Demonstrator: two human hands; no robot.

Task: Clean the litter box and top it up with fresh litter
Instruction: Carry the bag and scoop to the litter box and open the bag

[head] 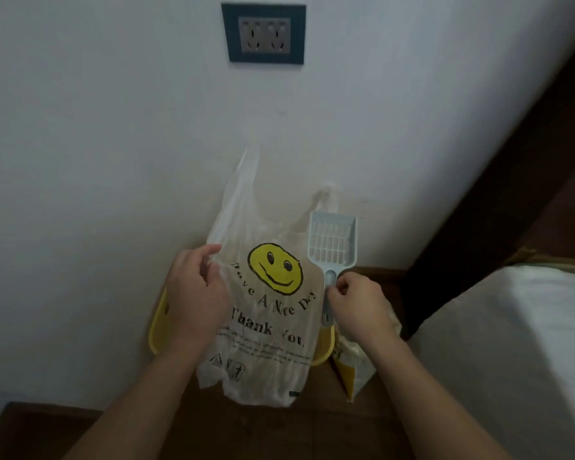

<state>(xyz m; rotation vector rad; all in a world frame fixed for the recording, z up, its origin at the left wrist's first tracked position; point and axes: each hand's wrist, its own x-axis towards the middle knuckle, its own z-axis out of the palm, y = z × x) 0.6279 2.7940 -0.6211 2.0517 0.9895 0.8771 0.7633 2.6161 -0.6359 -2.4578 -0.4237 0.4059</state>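
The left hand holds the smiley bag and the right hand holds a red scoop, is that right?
Not quite: the scoop is pale blue, not red, as the head view shows. The left hand does hold the smiley bag, and the right hand holds the scoop's handle.

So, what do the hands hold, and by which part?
Left hand grips the plastic bag by its left edge; right hand pinches the scoop by its handle.

A white wall (113,127) bears a dark-framed socket (263,34) above a brown wooden floor (279,433), dimly lit.
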